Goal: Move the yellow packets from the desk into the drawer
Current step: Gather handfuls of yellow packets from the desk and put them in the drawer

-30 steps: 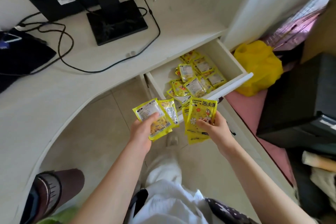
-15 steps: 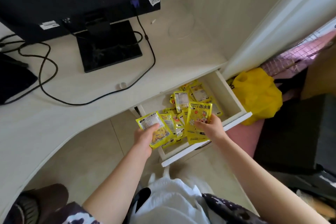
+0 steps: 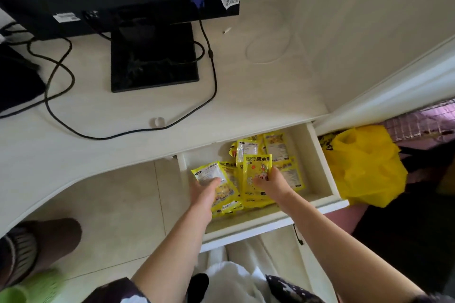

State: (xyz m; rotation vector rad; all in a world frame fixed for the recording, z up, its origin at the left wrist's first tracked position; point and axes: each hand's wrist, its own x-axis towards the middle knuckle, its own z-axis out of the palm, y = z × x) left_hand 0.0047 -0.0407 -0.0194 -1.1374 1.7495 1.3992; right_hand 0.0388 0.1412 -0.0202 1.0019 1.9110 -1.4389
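Head cam looks down at both hands over the open drawer (image 3: 327,174). Left hand (image 3: 204,192) grips a couple of yellow packets (image 3: 209,174), thumb on top. Right hand (image 3: 272,186) pinches another yellow packet (image 3: 256,174) upright. More loose packets (image 3: 275,147) lie inside the drawer, under the desk (image 3: 98,135) edge.

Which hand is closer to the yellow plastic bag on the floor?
Right. The right hand holds packets over the drawer's middle, nearer the yellow plastic bag beyond the drawer's right wall; the left hand is farther left.
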